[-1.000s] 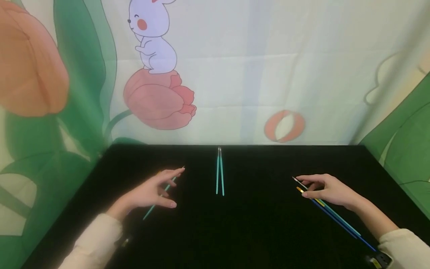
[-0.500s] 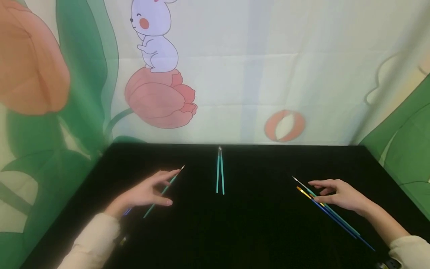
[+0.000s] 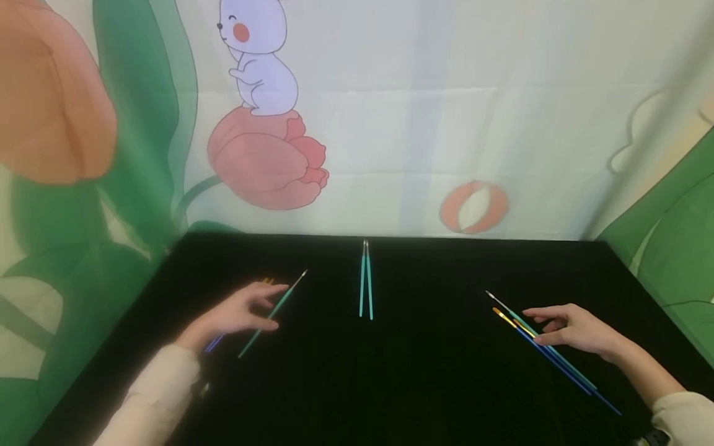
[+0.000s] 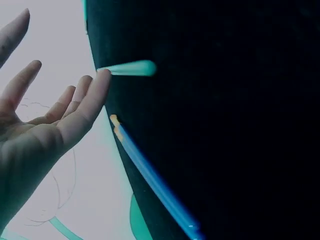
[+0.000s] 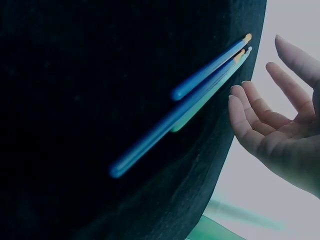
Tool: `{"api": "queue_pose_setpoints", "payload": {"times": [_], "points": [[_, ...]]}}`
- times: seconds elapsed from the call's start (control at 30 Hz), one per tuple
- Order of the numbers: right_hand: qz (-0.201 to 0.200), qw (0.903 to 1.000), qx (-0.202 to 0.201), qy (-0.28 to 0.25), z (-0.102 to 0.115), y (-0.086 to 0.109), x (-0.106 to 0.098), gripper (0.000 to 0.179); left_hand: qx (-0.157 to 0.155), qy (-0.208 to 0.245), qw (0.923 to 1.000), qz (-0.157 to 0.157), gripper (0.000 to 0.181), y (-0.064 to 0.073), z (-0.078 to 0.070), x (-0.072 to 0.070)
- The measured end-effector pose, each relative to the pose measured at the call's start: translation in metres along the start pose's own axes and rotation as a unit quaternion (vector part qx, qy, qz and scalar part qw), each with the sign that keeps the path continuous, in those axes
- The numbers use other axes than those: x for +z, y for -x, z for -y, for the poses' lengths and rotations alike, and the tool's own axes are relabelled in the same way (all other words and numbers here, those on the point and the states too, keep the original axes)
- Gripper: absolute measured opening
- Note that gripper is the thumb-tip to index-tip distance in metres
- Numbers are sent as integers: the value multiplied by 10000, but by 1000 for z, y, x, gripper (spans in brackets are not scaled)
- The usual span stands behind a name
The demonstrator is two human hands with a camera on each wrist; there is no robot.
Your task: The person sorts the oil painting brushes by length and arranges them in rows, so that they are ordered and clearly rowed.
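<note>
so both hands are loose here, nothing gripped: the left hand [image 3: 240, 310] has its fingers spread just over a lone teal brush [image 3: 281, 303], and the right hand [image 3: 580, 329] has its fingers a bit bent beside two blue brushes [image 5: 207, 69] and another teal brush [image 5: 200, 106] (can't tell if the thumb grazes any). the lone one slants on the left side of the bench [image 3: 424, 371], with some left-side blue brushes [image 3: 214, 343] partly hidden by that hand, nearer the left edge. a middle teal pair [image 3: 362, 288] has its tips nearly together, up close to the far edge. imo they'd be light, stiff, kinda slick and rolly, bristles the delicate bit, so i'd pinch mid-handle. the right bunch overlaps, so lifting just one looks fiddly. room-wise, the middle pair lies well apart from both side groups, but there's little slack past those tips before the printed cloth [image 3: 362, 124].
</note>
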State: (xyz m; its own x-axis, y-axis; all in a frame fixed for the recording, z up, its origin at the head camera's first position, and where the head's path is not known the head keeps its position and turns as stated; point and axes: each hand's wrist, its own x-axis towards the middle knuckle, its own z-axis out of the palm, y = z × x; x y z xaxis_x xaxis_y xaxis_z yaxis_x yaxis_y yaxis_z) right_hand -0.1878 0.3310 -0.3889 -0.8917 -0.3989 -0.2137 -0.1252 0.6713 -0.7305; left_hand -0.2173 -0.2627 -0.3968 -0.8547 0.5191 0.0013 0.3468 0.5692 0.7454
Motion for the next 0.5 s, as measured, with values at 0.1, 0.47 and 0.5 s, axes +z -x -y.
{"api": "queue_pose_setpoints", "payload": {"times": [0.1, 0.47, 0.5], "points": [[-26, 10000, 21, -47, -2, -1, 0, 60, -173, -105, 9998, -74, 72, -3, 3, 0], [74, 9996, 108, -233, -10, -4, 2, 62, -536, -291, 9981, 63, 71, -7, 6, 2], [110, 9994, 105, -296, -11, -5, 1, 62, -581, -320, 9978, 74, 71, -8, 6, 2]]}}
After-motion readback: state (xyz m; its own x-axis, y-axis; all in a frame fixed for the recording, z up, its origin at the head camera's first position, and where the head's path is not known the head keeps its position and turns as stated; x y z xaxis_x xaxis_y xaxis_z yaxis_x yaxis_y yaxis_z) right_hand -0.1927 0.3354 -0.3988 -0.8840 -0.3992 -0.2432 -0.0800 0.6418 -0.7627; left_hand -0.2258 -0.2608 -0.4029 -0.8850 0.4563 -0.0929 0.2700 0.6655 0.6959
